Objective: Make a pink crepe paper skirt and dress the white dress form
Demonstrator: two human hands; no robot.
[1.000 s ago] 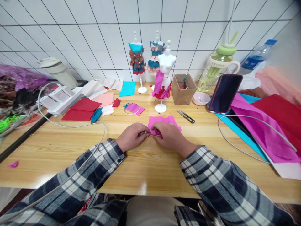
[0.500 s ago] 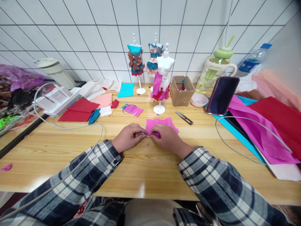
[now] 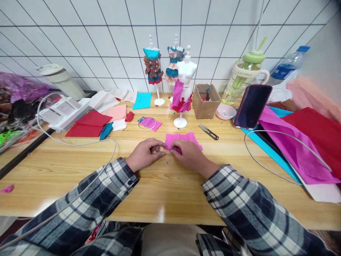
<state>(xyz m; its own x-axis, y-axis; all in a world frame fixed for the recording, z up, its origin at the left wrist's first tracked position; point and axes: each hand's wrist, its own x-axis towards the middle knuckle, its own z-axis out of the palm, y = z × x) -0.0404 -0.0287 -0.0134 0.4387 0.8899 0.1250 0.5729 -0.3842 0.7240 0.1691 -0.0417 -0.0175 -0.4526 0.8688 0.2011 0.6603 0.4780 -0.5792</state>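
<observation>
A piece of bright pink cloth (image 3: 183, 137) lies on the table, its near edge folded or gathered into a darker strip. My right hand (image 3: 190, 154) pinches that near edge between thumb and fingers, and part of the cloth is hidden beneath it. At the cloth's left corner is my left hand (image 3: 145, 153), thumb and forefinger slightly apart, the forefinger's tip at the cloth's edge. Black thread snips (image 3: 208, 132) lie beyond the right hand. Farther back stands a small white dress form (image 3: 187, 71) wearing a pink and red ruffled skirt.
Two dressed forms, one in teal and brown (image 3: 152, 65), stand behind. A cardboard box (image 3: 205, 103), pink bowl (image 3: 226, 112) and propped phone (image 3: 252, 106) are right of them. Red cloth (image 3: 89, 123) and a power strip (image 3: 66, 113) lie left; a cable (image 3: 80, 145) crosses my left sleeve.
My left thumb and forefinger have parted from their pinch at the cloth's edge. The right hand still holds the folded edge in nearly the same place.
</observation>
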